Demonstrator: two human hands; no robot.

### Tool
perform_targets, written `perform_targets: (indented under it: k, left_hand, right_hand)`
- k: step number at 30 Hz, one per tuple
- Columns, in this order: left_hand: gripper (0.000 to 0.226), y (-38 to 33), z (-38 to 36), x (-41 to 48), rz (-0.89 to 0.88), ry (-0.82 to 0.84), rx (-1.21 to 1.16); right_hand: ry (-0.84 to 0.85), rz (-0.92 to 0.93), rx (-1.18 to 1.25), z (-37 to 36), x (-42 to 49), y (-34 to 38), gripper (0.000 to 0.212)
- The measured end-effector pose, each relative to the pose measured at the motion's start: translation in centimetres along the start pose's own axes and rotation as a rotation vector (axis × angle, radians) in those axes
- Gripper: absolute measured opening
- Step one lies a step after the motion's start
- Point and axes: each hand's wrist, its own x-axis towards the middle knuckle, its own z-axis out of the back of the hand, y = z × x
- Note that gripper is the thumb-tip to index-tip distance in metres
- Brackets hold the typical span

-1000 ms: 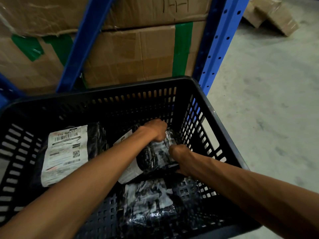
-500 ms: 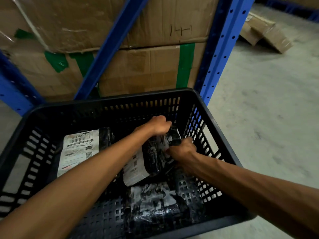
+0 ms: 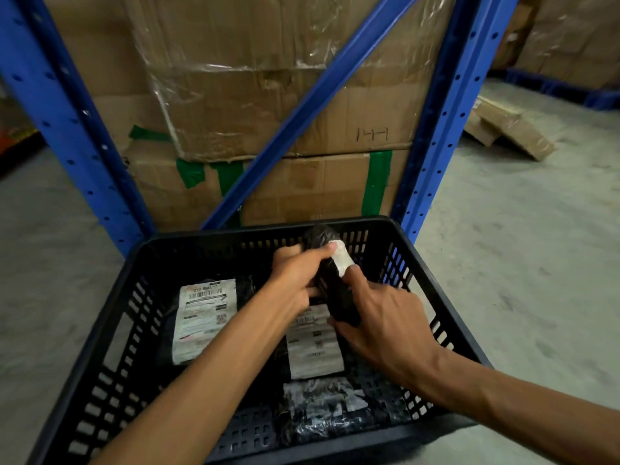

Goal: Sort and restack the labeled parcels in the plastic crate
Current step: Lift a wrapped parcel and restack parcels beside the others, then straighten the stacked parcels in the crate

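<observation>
I have both hands on one black parcel point(image 3: 330, 283) raised above the middle of the black plastic crate point(image 3: 110, 317), just right of the frame's centre. Its long axis runs steeply from lower right to upper left-of-vertical: the upper end points toward the crate's far wall and overlaps that rim in view, the lower end points down at the parcels below. My left hand point(image 3: 298, 280) is closed around its left side, thumb laid across the front near a white label edge that wraps its upper right. My right hand point(image 3: 385, 327) grips the lower end, fingers curled under and the index finger stretched up along its right side. Half a second ago this parcel lay lower and flatter against the crate's right wall, with both hands pressed down on it; now it stands nearly on end and clear of the others, and the view takes in more of the rack. The parcel is wrapped in wrinkled, glossy black plastic, narrow from this angle; I cannot read the label. Beneath it a labeled parcel point(image 3: 313, 340) lies flat, white label face up, partly behind my hands. Another labeled parcel point(image 3: 204, 323) lies flat at centre left of the crate floor, barcode toward the far wall. A crumpled parcel point(image 3: 322, 407) lies near the lower rim. Behind the crate stand a blue rack point(image 3: 84, 135) and taped cardboard boxes point(image 3: 268, 95).
</observation>
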Motion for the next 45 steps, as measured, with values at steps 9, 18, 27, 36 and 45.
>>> perform_targets:
  k: [9, 18, 27, 36, 45]
  left_hand:
    - [0.042, 0.2, 7.5, -2.7, -0.055, 0.110, -0.359]
    - [0.045, 1.2, 9.0, -3.5, -0.066, 0.202, -0.492]
    - [0.033, 3.1, 7.6, -2.8, 0.039, 0.092, -0.172]
    - [0.062, 6.1, 4.9, 1.3, 0.029, -0.131, 0.323]
    - [0.049, 9.9, 5.0, 5.4, 0.059, -0.241, 0.494]
  right_hand:
    - [0.037, 0.048, 0.433, 0.0, 0.9, 0.2, 0.055]
    - [0.366, -0.657, 1.366, 0.0, 4.5, -2.4, 0.081]
    - [0.585, -0.768, 1.481, -4.9, 2.8, -4.6, 0.056]
    - [0.438, -0.979, 1.442, -9.0, 2.4, -3.9, 0.086]
    - [0.431, -0.888, 1.253, -12.3, 2.9, -3.6, 0.062]
